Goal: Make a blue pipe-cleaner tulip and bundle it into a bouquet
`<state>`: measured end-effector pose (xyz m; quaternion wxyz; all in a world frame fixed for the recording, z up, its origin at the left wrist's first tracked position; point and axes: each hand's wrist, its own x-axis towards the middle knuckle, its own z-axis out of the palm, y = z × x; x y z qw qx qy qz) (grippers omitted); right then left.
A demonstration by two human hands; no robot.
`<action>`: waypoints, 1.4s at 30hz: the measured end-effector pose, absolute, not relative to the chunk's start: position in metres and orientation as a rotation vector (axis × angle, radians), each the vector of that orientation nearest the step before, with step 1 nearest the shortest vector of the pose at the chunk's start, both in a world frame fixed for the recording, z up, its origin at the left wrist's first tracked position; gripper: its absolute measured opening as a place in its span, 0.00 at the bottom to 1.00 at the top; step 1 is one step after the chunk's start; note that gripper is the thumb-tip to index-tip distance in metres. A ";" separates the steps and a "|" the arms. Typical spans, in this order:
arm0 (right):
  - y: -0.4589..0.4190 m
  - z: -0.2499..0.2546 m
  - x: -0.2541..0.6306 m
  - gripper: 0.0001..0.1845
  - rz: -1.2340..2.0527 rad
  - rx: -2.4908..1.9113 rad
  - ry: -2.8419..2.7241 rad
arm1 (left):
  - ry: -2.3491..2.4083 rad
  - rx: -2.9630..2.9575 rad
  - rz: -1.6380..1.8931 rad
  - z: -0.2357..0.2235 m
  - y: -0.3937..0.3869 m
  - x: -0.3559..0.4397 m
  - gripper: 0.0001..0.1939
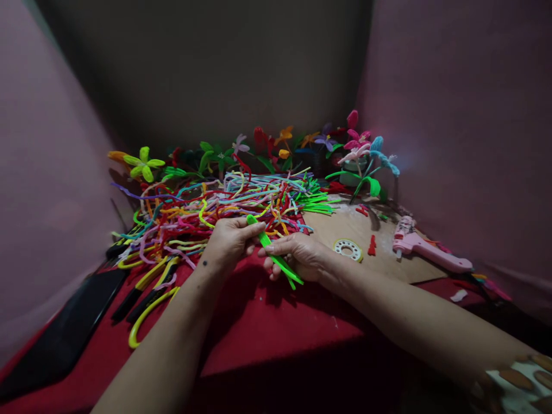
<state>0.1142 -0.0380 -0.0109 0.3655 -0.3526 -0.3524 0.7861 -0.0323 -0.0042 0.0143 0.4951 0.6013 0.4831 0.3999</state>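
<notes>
Bright green pipe cleaners (282,265), laid together in a narrow flat strip, are held between both hands above the red cloth. My left hand (235,237) pinches the upper end with thumb and fingers. Lower down the strip, my right hand (297,253) grips it, thumb on top and fingers curled beneath. The loose lower ends spread slightly apart below my right hand. Just beyond the hands lies a tangled heap of coloured pipe cleaners (241,198), with straight green ones (317,198) at its right side.
Pliers with yellow-and-black handles (146,284) and a dark flat object (64,333) lie at left. At right, a board (321,227) bears a tape roll (347,249) and a pink glue gun (426,247). Pipe-cleaner flowers (144,165) line the back. Pink walls (466,126) flank the red-covered table (276,339).
</notes>
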 end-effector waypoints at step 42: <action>-0.035 -0.013 0.119 0.06 1.833 -1.016 -1.134 | 0.899 1.212 1.102 0.019 0.012 -0.054 0.10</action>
